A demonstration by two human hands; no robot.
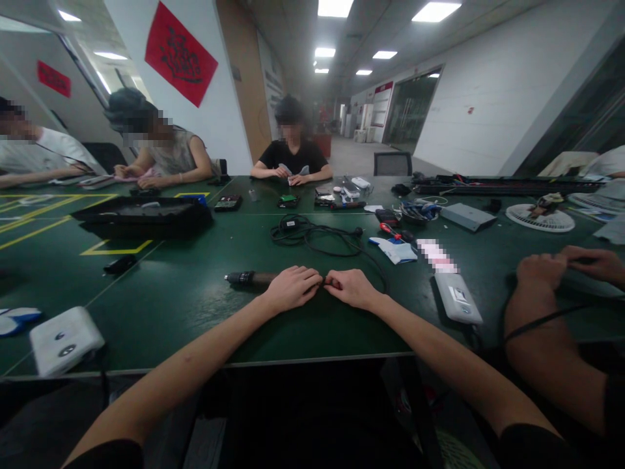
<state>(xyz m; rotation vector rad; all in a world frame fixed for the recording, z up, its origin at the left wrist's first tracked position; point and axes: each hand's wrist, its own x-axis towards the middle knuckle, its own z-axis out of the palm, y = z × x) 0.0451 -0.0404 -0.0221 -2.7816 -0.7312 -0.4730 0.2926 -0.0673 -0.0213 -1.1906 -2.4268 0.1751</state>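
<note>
My left hand [291, 287] lies on the green table [195, 286], its fingers curled over the rear of a dark cylindrical tool [249, 279] that points left. My right hand [350, 287] sits just right of it, fingers pinched on the black cable [322, 238] where it meets the tool. The two hands almost touch. The cable runs off to the right and loops back toward the table's middle.
A white device [458, 297] lies to the right, another white box [66, 340] at the near left. A black tray [141, 216] sits far left. A co-worker's hands [566, 264] rest at the right. Three people sit across the table among small parts.
</note>
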